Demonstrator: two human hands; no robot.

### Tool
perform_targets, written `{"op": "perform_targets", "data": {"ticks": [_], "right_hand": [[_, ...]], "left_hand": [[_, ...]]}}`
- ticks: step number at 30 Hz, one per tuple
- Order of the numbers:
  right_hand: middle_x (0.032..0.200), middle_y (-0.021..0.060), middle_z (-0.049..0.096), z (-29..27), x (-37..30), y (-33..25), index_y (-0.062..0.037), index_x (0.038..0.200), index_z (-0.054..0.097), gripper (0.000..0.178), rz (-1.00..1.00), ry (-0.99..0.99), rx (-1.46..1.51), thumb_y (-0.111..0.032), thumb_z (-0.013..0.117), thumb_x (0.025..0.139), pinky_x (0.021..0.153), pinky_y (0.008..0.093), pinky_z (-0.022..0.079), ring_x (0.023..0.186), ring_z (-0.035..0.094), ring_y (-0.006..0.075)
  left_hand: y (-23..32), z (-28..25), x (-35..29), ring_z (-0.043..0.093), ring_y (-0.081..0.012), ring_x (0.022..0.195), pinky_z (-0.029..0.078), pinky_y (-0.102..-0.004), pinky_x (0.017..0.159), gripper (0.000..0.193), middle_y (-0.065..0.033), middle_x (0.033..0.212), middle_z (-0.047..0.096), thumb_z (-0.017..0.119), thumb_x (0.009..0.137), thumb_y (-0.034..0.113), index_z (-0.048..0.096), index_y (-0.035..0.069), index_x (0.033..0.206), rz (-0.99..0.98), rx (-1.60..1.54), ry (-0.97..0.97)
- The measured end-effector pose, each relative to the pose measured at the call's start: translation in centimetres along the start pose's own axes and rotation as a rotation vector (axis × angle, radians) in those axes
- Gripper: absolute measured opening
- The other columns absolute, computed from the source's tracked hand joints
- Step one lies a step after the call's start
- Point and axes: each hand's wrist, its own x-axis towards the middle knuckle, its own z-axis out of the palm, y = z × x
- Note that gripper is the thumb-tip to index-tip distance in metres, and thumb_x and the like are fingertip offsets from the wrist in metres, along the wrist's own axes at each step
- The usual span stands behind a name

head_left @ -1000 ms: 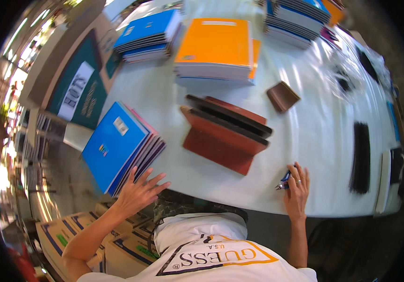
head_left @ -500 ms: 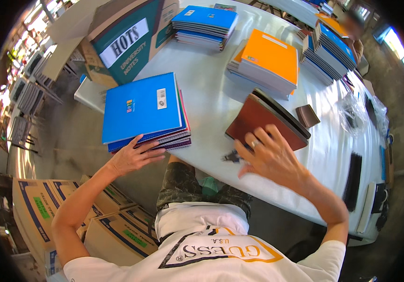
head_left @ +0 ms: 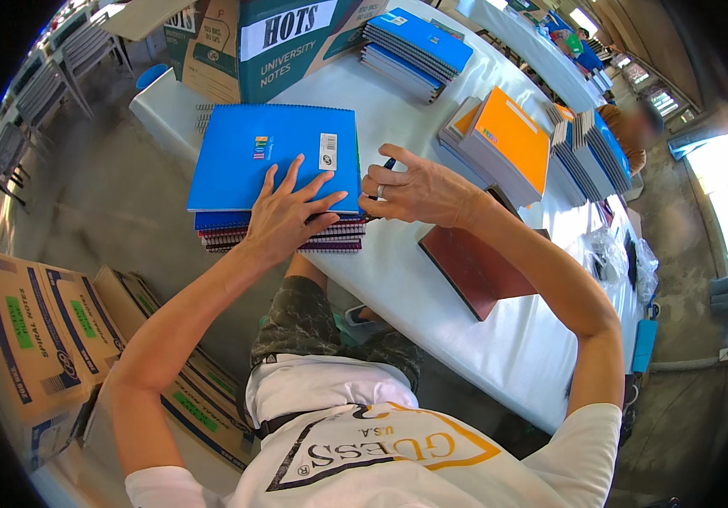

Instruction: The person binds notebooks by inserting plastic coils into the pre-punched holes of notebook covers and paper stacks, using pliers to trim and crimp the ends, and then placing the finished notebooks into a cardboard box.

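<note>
A stack of spiral notebooks stands at the table's edge in front of me, with a blue-covered spiral notebook (head_left: 228, 161) on top and dark and purple ones beneath. My left hand (head_left: 284, 212) lies on the blue cover near its front right corner, fingers spread. Beside the stack's right edge, my right hand (head_left: 419, 188) is closed around a small dark tool (head_left: 390, 163); only its dark end shows between the fingers, so its exact kind is unclear. Under my right forearm lies a brown flat case or folder (head_left: 476, 267), partly covered by the arm.
A green and brown carton (head_left: 284, 63) stands behind the stack. Farther back are blue notebooks (head_left: 419, 46), thick orange-covered books (head_left: 512, 140) and more blue notebooks (head_left: 597, 152), near another person (head_left: 626, 127). Clear plastic wrapping (head_left: 605, 254) lies at right. Cartons (head_left: 51, 347) stand on my lower left.
My right hand has picked up the small dark tool from beside the brown case and moved left to the stack. My left hand has slid from the stack's front edge onto the blue cover.
</note>
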Motion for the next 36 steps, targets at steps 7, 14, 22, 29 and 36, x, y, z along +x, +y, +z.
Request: {"op": "perform_targets", "data": {"ticks": [7,14,22,29,36], "right_hand": [[0.102,-0.0069,0.063,1.3,-0.5,0.0,-0.0213,0.114,0.06,0.036,-0.032,0.027,-0.093,-0.024,0.075,0.082,0.103,0.0354,0.037,0.111,0.051,0.0095],[0.09,0.0013,0.065,-2.9,2.5,-5.1,-0.0071,0.101,0.064,0.026,0.413,-0.591,0.148,-0.031,0.062,0.091,0.093,0.0349,0.044,0.099,0.06,0.0156],[0.105,-0.002,0.062,-1.1,-1.1,-1.7,-0.0203,0.114,0.062,0.031,0.218,0.031,0.122,-0.029,0.071,0.085,0.109,0.0413,0.03,0.112,0.053,0.0131],[0.104,-0.0058,0.06,2.0,-1.2,-1.5,-0.0201,0.115,0.06,0.033,0.021,0.064,-0.125,-0.024,0.069,0.084,0.102,0.0364,0.036,0.109,0.052,0.01],[0.082,0.0034,0.064,-1.7,1.2,-7.3,-0.0036,0.09,0.067,0.028,0.479,-0.444,-0.071,-0.03,0.069,0.08,0.07,0.0337,0.043,0.078,0.059,0.0176]], "left_hand": [[0.1,0.1,0.3,0.036,-0.0374,0.137,0.023,-0.061,0.111,0.037,0.0015,0.141,0.053,0.061,0.09,0.044,0.064,0.034,0.126,-0.014,-0.003,-0.015],[-0.1,-0.1,0.2,0.034,-0.0375,0.139,0.021,-0.0613,0.112,0.039,0.0017,0.143,0.052,0.062,0.089,0.045,0.064,0.034,0.127,-0.036,0.006,-0.047],[0.2,-0.5,0.4,0.026,-0.0378,0.143,0.017,-0.0601,0.115,0.054,0.0031,0.146,0.048,0.068,0.079,0.056,0.062,0.036,0.128,-0.083,-0.055,-0.097],[0.5,-0.5,0.6,0.026,-0.037,0.144,0.016,-0.0612,0.115,0.053,0.0022,0.145,0.049,0.07,0.078,0.054,0.063,0.038,0.127,-0.092,-0.083,-0.099],[0.6,-0.6,0.5,0.023,-0.0361,0.145,0.015,-0.0611,0.115,0.054,0.0017,0.147,0.047,0.071,0.078,0.053,0.062,0.037,0.128,-0.12,-0.073,-0.137]]}}
